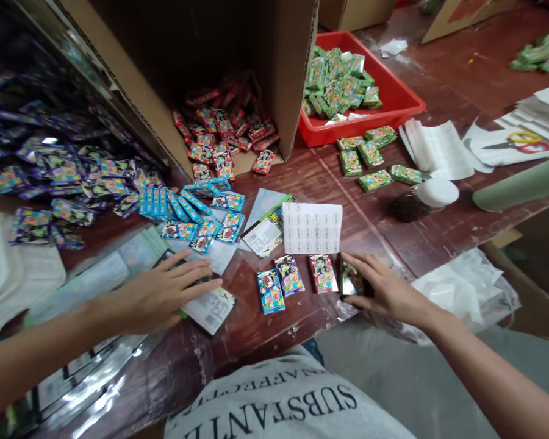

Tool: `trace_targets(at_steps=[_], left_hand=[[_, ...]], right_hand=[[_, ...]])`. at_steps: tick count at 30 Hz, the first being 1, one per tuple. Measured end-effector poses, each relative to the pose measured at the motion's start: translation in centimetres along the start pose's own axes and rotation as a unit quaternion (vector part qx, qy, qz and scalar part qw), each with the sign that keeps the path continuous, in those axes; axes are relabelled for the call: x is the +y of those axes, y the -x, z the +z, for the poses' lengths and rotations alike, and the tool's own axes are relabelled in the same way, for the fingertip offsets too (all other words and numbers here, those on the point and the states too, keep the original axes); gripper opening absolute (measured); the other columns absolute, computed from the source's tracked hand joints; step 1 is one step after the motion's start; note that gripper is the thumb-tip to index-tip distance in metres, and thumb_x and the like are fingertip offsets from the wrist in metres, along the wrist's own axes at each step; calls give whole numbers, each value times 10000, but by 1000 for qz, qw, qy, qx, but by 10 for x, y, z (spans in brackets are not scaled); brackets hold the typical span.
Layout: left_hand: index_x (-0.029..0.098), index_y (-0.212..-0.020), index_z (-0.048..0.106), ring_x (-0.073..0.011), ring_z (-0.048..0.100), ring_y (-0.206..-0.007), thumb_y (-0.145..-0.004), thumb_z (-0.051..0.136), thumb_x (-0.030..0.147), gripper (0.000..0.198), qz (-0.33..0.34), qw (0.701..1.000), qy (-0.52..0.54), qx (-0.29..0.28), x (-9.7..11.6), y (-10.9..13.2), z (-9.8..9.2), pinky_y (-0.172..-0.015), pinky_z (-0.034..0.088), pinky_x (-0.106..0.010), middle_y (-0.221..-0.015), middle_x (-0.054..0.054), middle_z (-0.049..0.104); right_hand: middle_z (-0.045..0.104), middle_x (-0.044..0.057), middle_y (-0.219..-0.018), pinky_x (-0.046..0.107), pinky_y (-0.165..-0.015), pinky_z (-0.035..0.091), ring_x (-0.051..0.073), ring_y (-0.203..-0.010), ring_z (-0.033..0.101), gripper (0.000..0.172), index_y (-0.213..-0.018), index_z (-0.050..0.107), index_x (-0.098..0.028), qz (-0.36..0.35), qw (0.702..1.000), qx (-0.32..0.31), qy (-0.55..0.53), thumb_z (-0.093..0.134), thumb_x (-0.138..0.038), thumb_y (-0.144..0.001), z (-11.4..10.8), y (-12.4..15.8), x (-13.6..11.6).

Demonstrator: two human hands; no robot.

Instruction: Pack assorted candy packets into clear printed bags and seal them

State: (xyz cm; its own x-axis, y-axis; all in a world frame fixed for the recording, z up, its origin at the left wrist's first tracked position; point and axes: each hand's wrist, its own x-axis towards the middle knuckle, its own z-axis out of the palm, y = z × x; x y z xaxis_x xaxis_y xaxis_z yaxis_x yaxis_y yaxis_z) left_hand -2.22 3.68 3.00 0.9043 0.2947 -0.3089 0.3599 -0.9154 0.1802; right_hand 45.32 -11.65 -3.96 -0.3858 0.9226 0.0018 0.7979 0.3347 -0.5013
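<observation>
My left hand [165,291], fingers stretched out, lies over a flat printed package with a white label [213,310]. Between thumb and fingers of my right hand [384,286] is a small green candy-like box [351,279] at the table's front edge. Left of it a red box [322,274], a purple box [289,274] and a blue box [271,291] lie face up in a loose row. Behind them is a sheet of round stickers [312,228], partly beside another labelled package [261,236].
Cardboard box [297,79] with red boxes stands behind; purple boxes [64,164] heap left, blue boxes [205,213] nearer. Red tray [402,110] holds green boxes. A white-capped bottle [432,194], scissors [519,143], green roll [521,183] and plastic bag [466,289] are right.
</observation>
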Motion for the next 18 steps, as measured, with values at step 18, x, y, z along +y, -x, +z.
trace_targets(at_steps=[18], left_hand=[[187, -1527, 337, -330, 488, -1307, -784, 792, 395, 895, -302, 934, 150, 116, 113, 21, 76, -1104, 419, -488, -1455, -131, 521]], right_hand=[[378, 136, -1624, 673, -1193, 240, 446, -1459, 340, 1021, -1576, 336, -262, -192, 977, -43, 87, 520, -872, -779, 58, -119, -92]])
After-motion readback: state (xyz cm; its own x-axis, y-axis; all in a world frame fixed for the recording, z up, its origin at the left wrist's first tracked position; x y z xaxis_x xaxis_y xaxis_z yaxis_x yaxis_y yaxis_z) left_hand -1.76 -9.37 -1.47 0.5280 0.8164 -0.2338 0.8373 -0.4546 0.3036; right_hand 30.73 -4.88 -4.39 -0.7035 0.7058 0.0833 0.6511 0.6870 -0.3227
